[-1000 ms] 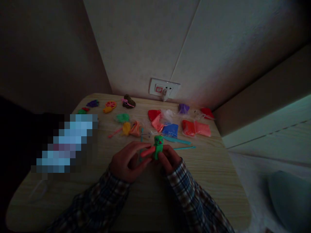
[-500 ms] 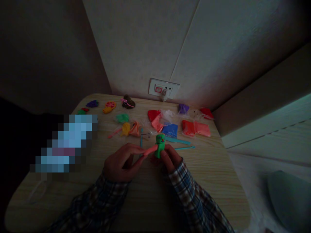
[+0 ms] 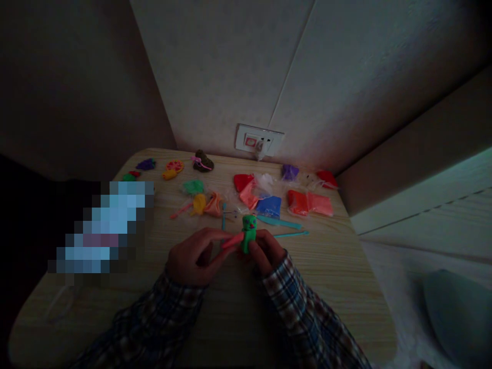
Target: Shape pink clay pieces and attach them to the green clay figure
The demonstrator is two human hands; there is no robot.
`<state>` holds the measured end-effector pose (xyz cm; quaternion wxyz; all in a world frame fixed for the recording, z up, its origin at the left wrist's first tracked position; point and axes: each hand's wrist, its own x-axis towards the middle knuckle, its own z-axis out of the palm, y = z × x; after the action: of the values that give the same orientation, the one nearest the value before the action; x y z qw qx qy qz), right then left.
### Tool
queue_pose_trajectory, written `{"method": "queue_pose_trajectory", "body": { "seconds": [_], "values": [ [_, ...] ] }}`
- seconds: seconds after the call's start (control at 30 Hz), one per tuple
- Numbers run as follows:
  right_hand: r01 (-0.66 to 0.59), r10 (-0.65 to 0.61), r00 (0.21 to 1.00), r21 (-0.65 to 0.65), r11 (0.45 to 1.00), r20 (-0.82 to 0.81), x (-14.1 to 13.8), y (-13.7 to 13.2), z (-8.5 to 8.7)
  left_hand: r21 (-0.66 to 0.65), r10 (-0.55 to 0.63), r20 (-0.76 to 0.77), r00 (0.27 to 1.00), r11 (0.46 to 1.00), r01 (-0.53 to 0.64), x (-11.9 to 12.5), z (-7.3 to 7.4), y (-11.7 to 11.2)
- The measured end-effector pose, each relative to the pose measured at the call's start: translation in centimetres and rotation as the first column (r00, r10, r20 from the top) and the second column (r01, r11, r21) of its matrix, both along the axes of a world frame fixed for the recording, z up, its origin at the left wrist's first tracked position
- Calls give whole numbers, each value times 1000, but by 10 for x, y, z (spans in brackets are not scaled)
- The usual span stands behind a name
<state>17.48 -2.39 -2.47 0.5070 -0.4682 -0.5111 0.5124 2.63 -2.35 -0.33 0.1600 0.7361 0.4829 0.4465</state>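
Note:
Above the middle of the table, my right hand (image 3: 266, 251) pinches a small green clay figure (image 3: 249, 234) with a face on its upper part. The figure is upright, its head facing me. From the left, my left hand (image 3: 198, 256) grips a flattened strip of pink clay (image 3: 232, 240) between thumb and fingers. The strip's right end meets the side of the figure's body. Beyond my hands lie a blue clay knife (image 3: 280, 222) and a thin blue modelling tool (image 3: 290, 234).
Bags of clay in red (image 3: 298, 202), blue (image 3: 269, 206) and purple (image 3: 290, 172) lie toward the back. Finished-looking clay pieces, including a brown one (image 3: 202, 161), sit at the back left. A blurred-out bright object (image 3: 111, 220) is at left. A wall socket (image 3: 259, 141) is behind.
The green figure has shifted slightly left and turned a little. The pink strip is tilted differently, with my left fingers moved along it toward the figure.

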Motion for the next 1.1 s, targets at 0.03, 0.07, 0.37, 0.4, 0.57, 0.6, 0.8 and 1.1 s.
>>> {"method": "queue_pose_trajectory", "body": {
  "seconds": [0.03, 0.07, 0.37, 0.4, 0.57, 0.6, 0.8, 1.1],
  "values": [
    [7, -7, 1000, 0, 1000, -20, -1, -1, 0, 10, 6, -2, 1000, 1000, -6, 0, 0, 0],
    [15, -15, 999, -1, 1000, -44, -1, -1, 0, 19, 12, -3, 1000, 1000, -12, 0, 0, 0],
    [11, -12, 998, -18, 1000, -68, 1, 0, -1, -10, 12, -81, 997, 1000, -13, -3, -3, 1],
    [10, -12, 998, -24, 1000, -67, 2, 0, 0, 3, 22, -100, 995, 1000, -22, -3, -3, 0],
    [10, -12, 997, -21, 1000, -70, 1, -1, 1, 91, 65, -138, 988, 994, -53, -2, -3, -2],
    [8, -9, 998, -20, 1000, -66, 1, -1, 1, 110, 74, -145, 987, 992, -58, -2, -2, -2],
    [-29, 27, 997, -23, 999, -70, 4, 0, 0, 27, 52, -135, 990, 998, -49, -3, -2, -1],
    [1, -1, 1000, 9, 1000, -25, 0, -2, -4, -62, -16, -77, 997, 998, 11, 0, 3, -1]
  ]
}}
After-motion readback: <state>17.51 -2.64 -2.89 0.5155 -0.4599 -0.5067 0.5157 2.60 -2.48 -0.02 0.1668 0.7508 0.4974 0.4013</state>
